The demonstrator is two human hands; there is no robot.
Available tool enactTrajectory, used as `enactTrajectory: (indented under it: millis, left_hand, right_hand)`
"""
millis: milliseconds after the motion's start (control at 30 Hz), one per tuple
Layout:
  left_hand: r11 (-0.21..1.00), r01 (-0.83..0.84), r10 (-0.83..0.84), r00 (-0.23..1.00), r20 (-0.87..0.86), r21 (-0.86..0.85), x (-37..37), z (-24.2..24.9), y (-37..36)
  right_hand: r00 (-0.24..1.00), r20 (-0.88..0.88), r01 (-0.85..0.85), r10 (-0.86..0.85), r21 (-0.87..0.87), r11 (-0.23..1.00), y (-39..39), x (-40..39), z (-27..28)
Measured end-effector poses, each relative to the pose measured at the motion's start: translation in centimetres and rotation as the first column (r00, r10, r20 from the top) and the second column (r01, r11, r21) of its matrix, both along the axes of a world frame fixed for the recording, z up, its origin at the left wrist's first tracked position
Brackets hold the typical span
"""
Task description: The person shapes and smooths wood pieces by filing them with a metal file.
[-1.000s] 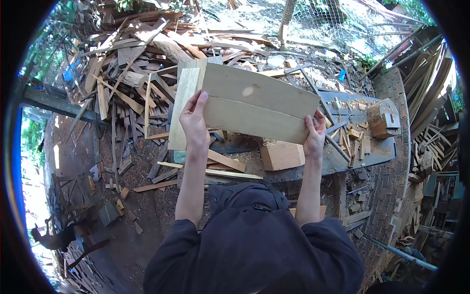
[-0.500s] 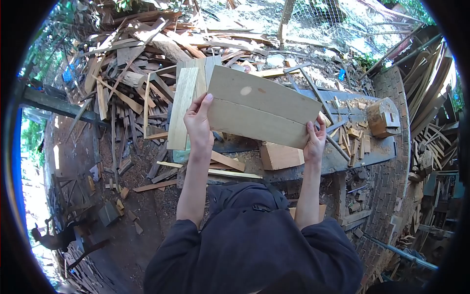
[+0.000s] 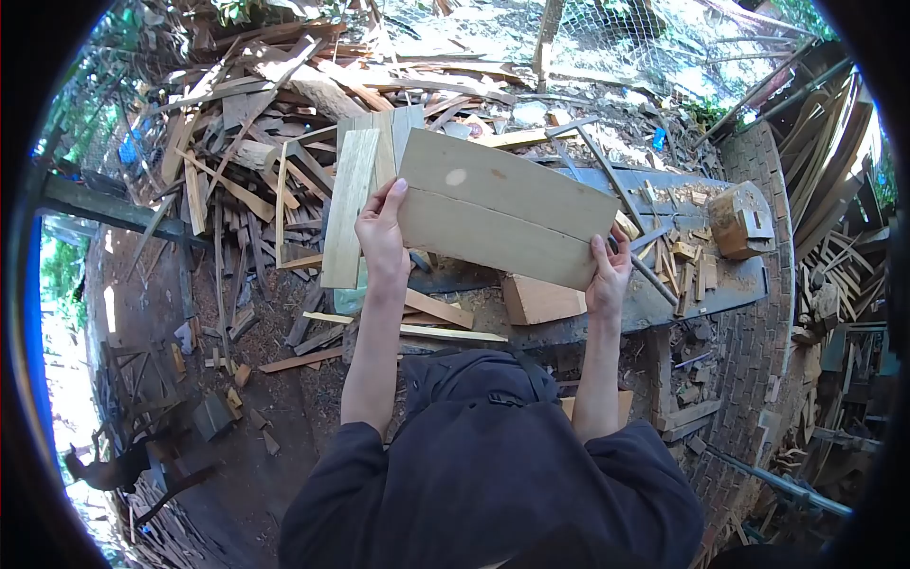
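Observation:
A flat wooden board [image 3: 502, 211] is held up in front of me, its right end tilted lower than its left. A thin seam runs along its length, and a pale oval spot marks its upper half. My left hand [image 3: 384, 232] grips the left end, thumb on the face. At the right end my right hand [image 3: 609, 270] pinches the lower corner, with the fingers partly behind the board. Beside my left hand stand pale planks [image 3: 351, 204]. A thick wooden block [image 3: 542, 300] lies beneath the board on a dark workbench [image 3: 735, 294].
Scrap wood [image 3: 275, 104] is heaped beyond the bench at the left. A large cut block [image 3: 741, 221] and small offcuts [image 3: 697, 270] sit on the bench's right side. A brick wall edge [image 3: 773, 190] curves along the right. A dark animal [image 3: 114, 467] is at lower left.
The board has turned slightly in my hands and shifted a little to the left. Both hands keep their hold at its ends.

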State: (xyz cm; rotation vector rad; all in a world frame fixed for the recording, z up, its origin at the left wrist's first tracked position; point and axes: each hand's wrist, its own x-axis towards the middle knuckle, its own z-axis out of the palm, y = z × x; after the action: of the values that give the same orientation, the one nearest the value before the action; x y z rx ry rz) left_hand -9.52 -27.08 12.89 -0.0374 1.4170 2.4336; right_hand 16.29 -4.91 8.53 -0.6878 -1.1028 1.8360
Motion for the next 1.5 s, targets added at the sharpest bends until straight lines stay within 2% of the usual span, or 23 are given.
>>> enactTrajectory:
  millis: [233, 533, 1067, 1500]
  left_hand:
    - [0.997, -0.058, 0.057, 0.998, -0.01, -0.052, -1.0, -2.9, 0.1]
    - [0.994, -0.084, 0.087, 0.995, 0.044, -0.064, -1.9, -4.7, -0.4]
    - [0.998, -0.008, 0.013, 0.997, 0.078, -0.064, -5.8, -7.0, -1.3]
    - [0.998, 0.023, -0.017, 0.995, 0.099, -0.062, -6.5, -7.0, -1.4]
  right_hand:
    - [0.994, 0.107, 0.03, -0.028, -0.018, 0.999, -0.4, -0.6, -0.2]
    - [0.994, 0.112, 0.009, -0.003, -0.053, 0.999, -0.5, -1.2, 0.6]
    - [0.996, 0.082, -0.027, 0.041, -0.161, 0.987, -1.7, -2.3, 1.1]
    - [0.993, 0.088, -0.063, 0.078, -0.163, 0.985, -1.7, -2.4, 3.3]
